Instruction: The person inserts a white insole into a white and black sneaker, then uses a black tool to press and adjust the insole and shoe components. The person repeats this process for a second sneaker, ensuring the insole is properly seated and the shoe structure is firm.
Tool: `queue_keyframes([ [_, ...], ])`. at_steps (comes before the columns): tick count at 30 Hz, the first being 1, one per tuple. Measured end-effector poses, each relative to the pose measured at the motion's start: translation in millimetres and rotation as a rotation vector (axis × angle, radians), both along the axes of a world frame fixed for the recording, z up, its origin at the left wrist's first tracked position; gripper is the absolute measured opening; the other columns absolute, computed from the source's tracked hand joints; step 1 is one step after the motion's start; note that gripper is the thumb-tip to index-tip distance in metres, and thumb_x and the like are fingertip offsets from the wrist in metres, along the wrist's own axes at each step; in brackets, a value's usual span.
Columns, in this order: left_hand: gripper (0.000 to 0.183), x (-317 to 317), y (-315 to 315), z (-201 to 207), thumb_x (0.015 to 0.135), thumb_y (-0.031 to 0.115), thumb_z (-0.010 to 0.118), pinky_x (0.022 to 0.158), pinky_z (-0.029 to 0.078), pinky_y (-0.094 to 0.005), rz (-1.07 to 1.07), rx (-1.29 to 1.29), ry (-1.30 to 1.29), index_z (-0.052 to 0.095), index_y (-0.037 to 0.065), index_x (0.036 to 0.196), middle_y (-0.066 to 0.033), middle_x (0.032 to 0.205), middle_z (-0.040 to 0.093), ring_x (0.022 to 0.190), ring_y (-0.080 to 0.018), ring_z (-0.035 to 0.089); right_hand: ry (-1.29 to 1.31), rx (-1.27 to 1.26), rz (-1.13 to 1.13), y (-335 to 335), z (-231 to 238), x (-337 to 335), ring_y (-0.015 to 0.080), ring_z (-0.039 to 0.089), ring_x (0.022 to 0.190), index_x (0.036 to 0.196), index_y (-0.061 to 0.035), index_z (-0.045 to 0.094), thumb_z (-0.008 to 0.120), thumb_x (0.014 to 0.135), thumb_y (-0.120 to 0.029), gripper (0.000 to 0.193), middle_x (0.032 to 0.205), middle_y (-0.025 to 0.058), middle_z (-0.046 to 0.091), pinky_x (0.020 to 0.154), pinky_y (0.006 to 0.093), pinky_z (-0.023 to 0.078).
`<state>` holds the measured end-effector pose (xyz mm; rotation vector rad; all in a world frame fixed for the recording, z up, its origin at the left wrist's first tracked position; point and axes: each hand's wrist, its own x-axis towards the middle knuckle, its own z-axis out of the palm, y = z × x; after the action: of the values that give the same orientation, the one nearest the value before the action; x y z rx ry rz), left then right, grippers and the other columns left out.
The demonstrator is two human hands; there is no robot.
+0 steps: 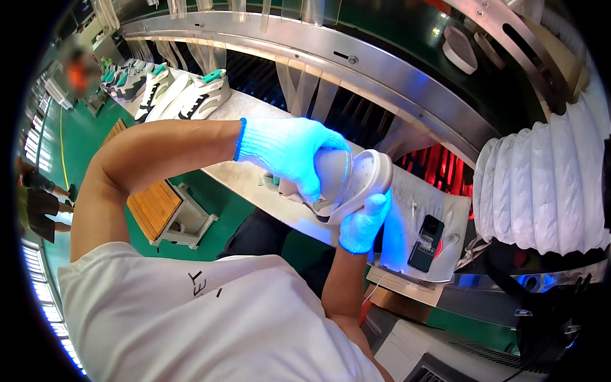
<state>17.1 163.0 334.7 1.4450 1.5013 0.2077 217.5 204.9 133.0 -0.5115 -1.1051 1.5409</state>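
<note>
Before me, above the metal ledge, my left hand (293, 149) in a knit glove is wrapped round a pale shoe upper (334, 173). Against this upper sits a white shoe sole (366, 184), tilted on its side. My right hand (365, 224), gloved too, grips the sole from below, with its thumb on the near side. Blue light falls on both gloves and the shoe. Whether the sole is fixed to the upper or only touching it, I cannot tell. Fingers on the far side are hidden.
Several shoes (203, 95) with green linings stand along the ledge (254, 108) at the left. A black phone (426, 243) lies at the right, near a white corrugated duct (541, 184). Loose white soles (459, 49) rest farther back. A wooden-topped bench (156, 207) stands at the left.
</note>
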Motion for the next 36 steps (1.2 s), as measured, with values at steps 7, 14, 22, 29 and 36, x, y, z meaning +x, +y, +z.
queue_keyframes([
  [7, 0.093, -7, 23, -15, 0.069, 0.017, 0.095, 0.069, 0.064, -0.0342, -0.137, -0.004, -0.105, 0.06, 0.005, 0.154, -0.017, 0.117, 0.078, 0.085, -0.0253, 0.078, -0.111, 0.103, -0.076, 5, 22, -3, 0.0278, 0.063, 0.136, 0.164, 0.0064, 0.047, 0.078, 0.079, -0.091, 0.133, 0.151, 0.016, 0.062, 0.116, 0.0452, 0.052],
  [14, 0.079, 1, 49, -7, 0.063, 0.033, 0.099, 0.086, 0.066, -0.0409, -0.119, 0.129, 0.118, 0.077, 0.001, 0.132, -0.0182, 0.112, 0.082, 0.093, -0.0323, 0.08, -0.127, 0.107, -0.104, 38, 6, -3, 0.0286, 0.072, 0.124, 0.158, 0.0096, 0.054, 0.08, 0.079, -0.089, 0.129, 0.14, 0.0175, 0.071, 0.107, 0.0441, 0.059],
  [22, 0.06, 3, 83, -16, 0.063, 0.036, 0.093, 0.077, 0.065, -0.0389, -0.252, 0.266, 0.239, 0.082, -0.001, 0.11, -0.0188, 0.096, 0.082, 0.086, -0.0283, 0.081, -0.094, 0.1, -0.136, 54, 5, -5, 0.0276, 0.071, 0.125, 0.154, 0.0133, 0.057, 0.083, 0.083, -0.083, 0.123, 0.139, 0.0186, 0.072, 0.108, 0.0425, 0.058],
  [29, 0.057, 15, 92, -6, 0.064, 0.035, 0.091, 0.076, 0.065, -0.0407, -0.302, 0.211, 0.31, 0.082, -0.002, 0.106, -0.0185, 0.094, 0.082, 0.085, -0.0299, 0.08, -0.076, 0.081, -0.14, 60, -2, 0, 0.0288, 0.071, 0.124, 0.154, 0.0141, 0.056, 0.083, 0.082, -0.083, 0.124, 0.138, 0.0203, 0.072, 0.107, 0.0419, 0.058],
  [36, 0.062, 23, 92, -9, 0.065, 0.035, 0.092, 0.079, 0.065, -0.0413, -0.287, 0.197, 0.279, 0.082, -0.003, 0.112, -0.0186, 0.098, 0.083, 0.086, -0.0313, 0.08, 0.004, 0.031, -0.097, 49, 11, 8, 0.0296, 0.07, 0.127, 0.16, 0.0126, 0.05, 0.088, 0.086, -0.072, 0.119, 0.144, 0.0204, 0.069, 0.11, 0.0449, 0.058],
])
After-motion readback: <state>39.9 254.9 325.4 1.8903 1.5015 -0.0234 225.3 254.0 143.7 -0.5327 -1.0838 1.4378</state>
